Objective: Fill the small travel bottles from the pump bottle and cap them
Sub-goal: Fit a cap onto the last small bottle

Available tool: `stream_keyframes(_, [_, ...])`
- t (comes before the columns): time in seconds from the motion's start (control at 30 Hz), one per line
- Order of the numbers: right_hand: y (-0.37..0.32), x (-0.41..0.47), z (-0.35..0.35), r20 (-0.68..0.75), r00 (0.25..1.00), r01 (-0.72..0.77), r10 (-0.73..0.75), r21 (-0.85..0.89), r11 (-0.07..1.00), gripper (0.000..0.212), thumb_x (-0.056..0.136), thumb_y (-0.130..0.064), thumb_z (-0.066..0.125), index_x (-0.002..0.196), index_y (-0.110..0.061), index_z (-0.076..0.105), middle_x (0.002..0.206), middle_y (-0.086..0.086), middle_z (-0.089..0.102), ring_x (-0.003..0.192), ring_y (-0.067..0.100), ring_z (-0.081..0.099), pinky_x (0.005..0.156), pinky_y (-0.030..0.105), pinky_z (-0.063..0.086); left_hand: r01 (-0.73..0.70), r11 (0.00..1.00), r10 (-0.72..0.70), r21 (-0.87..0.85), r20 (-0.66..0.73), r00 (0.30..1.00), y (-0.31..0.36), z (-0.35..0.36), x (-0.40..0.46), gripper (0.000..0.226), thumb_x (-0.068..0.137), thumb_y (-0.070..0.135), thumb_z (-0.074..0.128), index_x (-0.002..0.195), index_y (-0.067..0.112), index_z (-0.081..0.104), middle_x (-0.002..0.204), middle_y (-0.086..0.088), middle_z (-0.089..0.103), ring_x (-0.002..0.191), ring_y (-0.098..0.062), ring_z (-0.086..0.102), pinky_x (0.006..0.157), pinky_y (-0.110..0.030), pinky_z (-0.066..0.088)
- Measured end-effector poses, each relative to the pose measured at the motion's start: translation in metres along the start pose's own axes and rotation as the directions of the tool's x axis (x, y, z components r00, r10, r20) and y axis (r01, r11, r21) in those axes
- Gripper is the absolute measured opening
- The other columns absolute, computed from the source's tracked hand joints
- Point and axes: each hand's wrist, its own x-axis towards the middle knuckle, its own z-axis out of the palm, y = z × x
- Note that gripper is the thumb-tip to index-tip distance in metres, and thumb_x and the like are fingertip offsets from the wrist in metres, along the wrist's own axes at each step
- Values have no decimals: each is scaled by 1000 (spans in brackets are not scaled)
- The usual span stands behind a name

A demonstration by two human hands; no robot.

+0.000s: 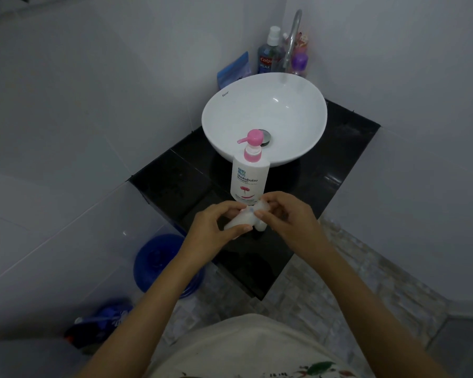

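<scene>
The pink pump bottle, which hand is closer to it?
Right, narrowly. The right hand has fingertips just below the pump bottle, at its base. The left hand sits lower and further left. Both hold small travel bottles.

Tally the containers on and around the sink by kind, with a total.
Pump bottle: 1
Small travel bottles in the hands: 2
Mouthwash bottle: 1
Purple-capped bottle: 1
Blue pouch: 1
Total: 6
</scene>
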Motion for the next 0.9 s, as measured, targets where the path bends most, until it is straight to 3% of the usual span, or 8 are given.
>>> stream_keyframes(0.1, [-1,5,-5,-20,1000,2,-4,-61,998,36,85,-35,64,118,-24,57,85,-5,62,71,9,59,66,21,50,46,999,-44,25,-76,996,-12,-4,14,35,79,29,71,112,25,62,108,5,63,100,-5,59,87,-26,49])
stream_keyframes(0.23, [6,8,-11,-111,993,-44,35,-80,996,22,87,-32,63,106,-22,64,82,-1,65,73,14,62,69,30,55,123,992,-119,14,-155,981,-32,-2,31,33,78,18,74,107,19,58,96,15,60,91,3,57,75,-11,43])
stream_keyframes(0.33, [11,8,-16,-113,991,-88,78,-93,992,15,87,-32,62,98,-23,66,83,-4,66,72,11,62,69,29,55,171,984,-163,45,-138,977,-46,3,39,38,80,13,72,112,19,54,95,16,54,87,5,52,72,-8,39])
stream_keyframes(0.53, [17,10,-21,-133,982,-146,131,-109,983,11,87,-34,63,92,-25,66,82,-4,67,69,10,62,68,28,55,223,968,-218,112,-61,974,-74,13,49,36,81,10,70,112,20,55,106,5,60,98,-8,57,89,-25,47])
stream_keyframes(0.73, [21,16,-21,-116,982,-167,151,-139,976,14,85,-34,66,94,-24,66,84,-3,66,73,9,61,70,25,53,224,969,-220,103,-51,974,-92,13,47,35,82,13,69,113,23,57,115,4,62,108,-9,57,97,-29,45])
stream_keyframes(0.9, [25,24,-20,-116,982,-170,150,-190,967,20,84,-34,67,99,-21,66,87,-4,65,77,6,59,73,23,51,229,963,-229,139,-15,973,-95,7,46,66,74,2,74,132,19,50,133,0,55,124,-13,49,109,-34,38])
